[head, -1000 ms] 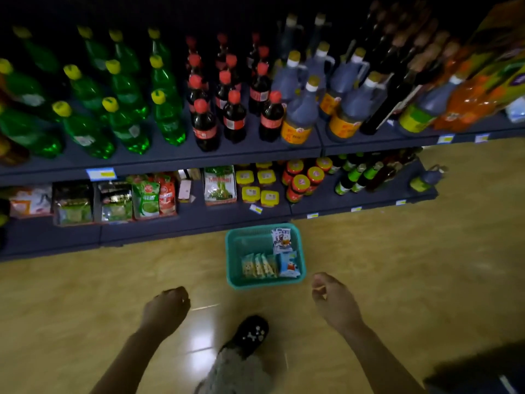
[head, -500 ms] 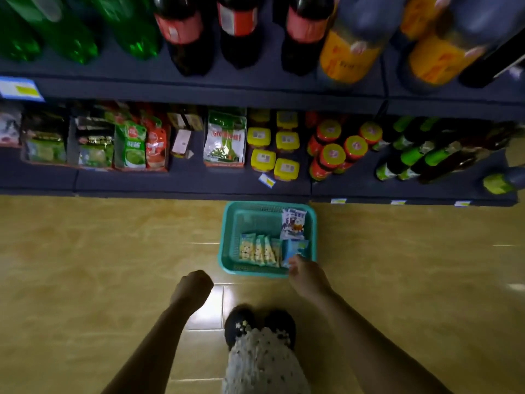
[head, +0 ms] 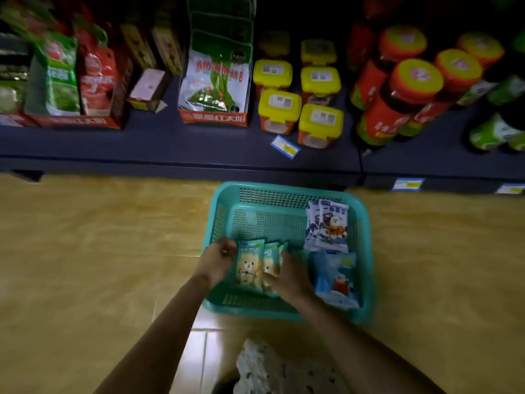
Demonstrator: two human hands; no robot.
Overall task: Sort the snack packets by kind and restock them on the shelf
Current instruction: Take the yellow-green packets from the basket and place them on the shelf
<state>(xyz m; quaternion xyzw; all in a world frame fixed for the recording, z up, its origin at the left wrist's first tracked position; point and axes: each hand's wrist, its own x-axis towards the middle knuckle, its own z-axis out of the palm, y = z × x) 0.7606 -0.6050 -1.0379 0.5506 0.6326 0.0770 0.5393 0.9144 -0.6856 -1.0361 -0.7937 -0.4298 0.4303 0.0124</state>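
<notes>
**Teal basket, both hands in**

Green packets (head: 250,265) stand in a row at the basket's (head: 287,191) near left, gripped between left hand (head: 217,258) and right hand (head: 289,275). Blue packets (head: 335,277) lie right, seemingly two kinds. Basket sits on floor (head: 99,251) before the shelf (head: 170,143).

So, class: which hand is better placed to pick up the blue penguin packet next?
Probably the right hand: it lies beside the blue penguin packet, while the left hand is across the basket.
</notes>
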